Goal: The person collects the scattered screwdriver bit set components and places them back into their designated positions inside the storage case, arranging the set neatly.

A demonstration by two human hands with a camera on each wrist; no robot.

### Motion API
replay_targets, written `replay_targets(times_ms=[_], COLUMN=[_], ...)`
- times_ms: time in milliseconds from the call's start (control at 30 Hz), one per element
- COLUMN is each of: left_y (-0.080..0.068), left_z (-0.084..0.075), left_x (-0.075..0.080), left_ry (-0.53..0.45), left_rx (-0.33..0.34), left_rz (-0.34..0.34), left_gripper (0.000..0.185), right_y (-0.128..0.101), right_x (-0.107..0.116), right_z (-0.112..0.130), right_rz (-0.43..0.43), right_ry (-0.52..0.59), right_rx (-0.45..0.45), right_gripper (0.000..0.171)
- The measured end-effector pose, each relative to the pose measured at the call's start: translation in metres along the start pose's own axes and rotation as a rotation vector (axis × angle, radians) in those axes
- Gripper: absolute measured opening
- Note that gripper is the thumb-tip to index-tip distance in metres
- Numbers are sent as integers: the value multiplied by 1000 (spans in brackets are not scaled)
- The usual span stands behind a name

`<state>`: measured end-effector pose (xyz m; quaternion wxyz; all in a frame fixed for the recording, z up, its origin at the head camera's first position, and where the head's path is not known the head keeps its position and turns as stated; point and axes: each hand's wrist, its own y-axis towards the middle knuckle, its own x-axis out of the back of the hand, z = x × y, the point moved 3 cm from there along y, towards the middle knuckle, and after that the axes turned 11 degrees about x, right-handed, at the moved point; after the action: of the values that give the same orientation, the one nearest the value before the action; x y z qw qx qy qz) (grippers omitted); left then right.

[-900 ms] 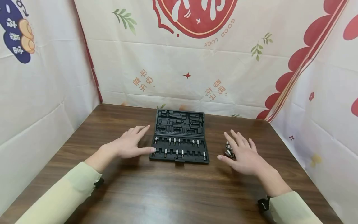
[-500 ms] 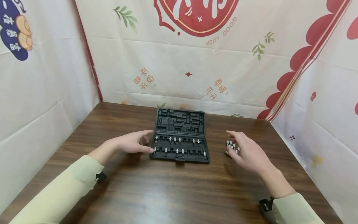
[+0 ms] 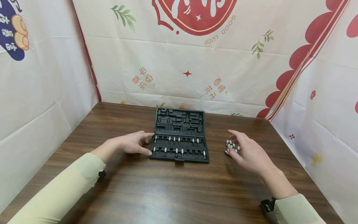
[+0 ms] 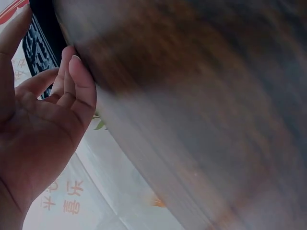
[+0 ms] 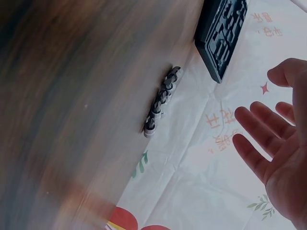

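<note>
Brown wood-grain table [image 3: 167, 193] under an open black case [image 3: 180, 135] and loose metal bits [image 3: 231, 145]

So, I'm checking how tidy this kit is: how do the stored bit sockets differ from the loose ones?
The stored bit sockets sit in two rows; the loose bit sockets lie bunched together.
The stored ones occupy slots in the case; the loose ones rest on the table.
Both groups show silvery and dark parts.

Left hand [image 3: 135, 143] and right hand [image 3: 251, 155] — earlier spread — now curve.
</note>
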<state>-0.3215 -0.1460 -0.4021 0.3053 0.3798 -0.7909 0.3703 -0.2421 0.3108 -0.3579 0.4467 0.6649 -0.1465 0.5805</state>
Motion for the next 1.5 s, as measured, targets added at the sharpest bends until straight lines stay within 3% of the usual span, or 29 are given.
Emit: replay_targets(times_ms=[267,633,867,1100,1300,1500], left_y=[5,6,5,5,4,4], left_z=[0,3,4,4,3,3], left_x=[2,-1,0,0,0,-1], left_ry=[-27,-115,-84,-78,-66,-69], left_rx=[-48,-43,-46,-45,-44,-45], left_rz=[4,56,40,35,32,31], left_gripper=[100,98,98,97,98,97], right_y=[-3,-8,-16,-29,-32,-33], right_x=[4,11,17,18,17,4], right_z=[-4,-25,-55,-75,-84,-92], right_rz=[-18,-47,-36,63,153,233], right_ry=[11,50,155,193,220,437], right_rx=[-8,-81,-226,-366,-406,-478], right_gripper=[66,68,58,46,41,42])
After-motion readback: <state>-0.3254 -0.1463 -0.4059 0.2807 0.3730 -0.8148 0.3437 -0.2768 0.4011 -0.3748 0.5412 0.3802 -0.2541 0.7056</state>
